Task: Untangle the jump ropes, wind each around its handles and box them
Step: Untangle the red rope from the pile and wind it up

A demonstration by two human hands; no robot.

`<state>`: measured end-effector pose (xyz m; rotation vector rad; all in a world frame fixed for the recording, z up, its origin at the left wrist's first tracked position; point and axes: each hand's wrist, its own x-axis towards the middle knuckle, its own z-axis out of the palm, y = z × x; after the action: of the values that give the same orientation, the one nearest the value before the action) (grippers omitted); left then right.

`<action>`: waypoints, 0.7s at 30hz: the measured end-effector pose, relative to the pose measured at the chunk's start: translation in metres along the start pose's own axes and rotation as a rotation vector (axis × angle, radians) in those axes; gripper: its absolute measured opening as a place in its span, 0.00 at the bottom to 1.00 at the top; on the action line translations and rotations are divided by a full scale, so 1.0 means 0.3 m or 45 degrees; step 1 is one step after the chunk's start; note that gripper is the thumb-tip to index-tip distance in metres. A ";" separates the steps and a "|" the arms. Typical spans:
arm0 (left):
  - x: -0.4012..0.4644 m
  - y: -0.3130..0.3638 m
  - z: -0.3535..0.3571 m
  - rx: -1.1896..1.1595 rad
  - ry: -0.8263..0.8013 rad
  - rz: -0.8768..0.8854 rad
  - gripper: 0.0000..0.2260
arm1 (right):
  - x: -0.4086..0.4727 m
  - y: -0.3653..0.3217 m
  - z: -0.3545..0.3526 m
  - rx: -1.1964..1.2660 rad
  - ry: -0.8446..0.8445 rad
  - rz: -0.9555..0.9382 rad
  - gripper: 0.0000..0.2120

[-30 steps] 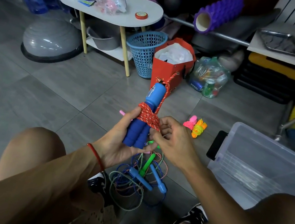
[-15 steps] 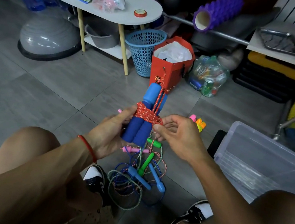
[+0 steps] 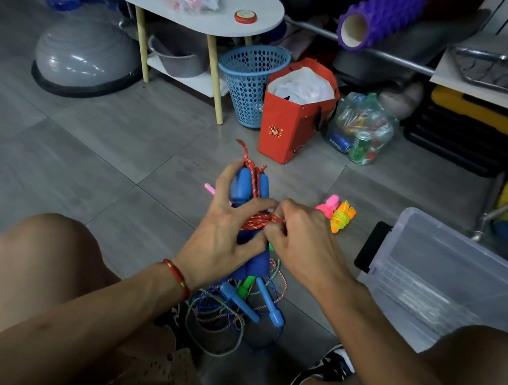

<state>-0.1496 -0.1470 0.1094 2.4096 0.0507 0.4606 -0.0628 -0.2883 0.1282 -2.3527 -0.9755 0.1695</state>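
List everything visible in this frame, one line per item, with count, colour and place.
Blue foam-handled jump rope with red cord: one, held centre.
Tangled ropes with blue and green handles: several, floor between feet.
Wound pink and orange rope bundles: two, floor right.
Clear plastic storage box: one, right.
Red paper bag: one, behind.
Blue mesh basket: one, beside the bag.
White oval table: one, back left.
Purple foam roller: one, back.
Left hand: holds handles.
Right hand: pinches cord.

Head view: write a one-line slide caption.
Left hand grips blue handles while right hand pinches the red rope wound around them.
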 end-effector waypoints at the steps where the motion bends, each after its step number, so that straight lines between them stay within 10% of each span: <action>1: 0.000 -0.002 0.002 0.011 -0.002 0.014 0.16 | -0.003 -0.002 0.001 0.018 -0.006 0.003 0.04; 21: 0.045 -0.017 -0.002 -0.155 0.129 -0.013 0.03 | 0.009 0.032 -0.016 0.914 -0.051 0.483 0.08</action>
<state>-0.1367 -0.1406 0.1106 2.2649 0.0775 0.5647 -0.0535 -0.2941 0.1270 -1.8299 -0.3698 0.6068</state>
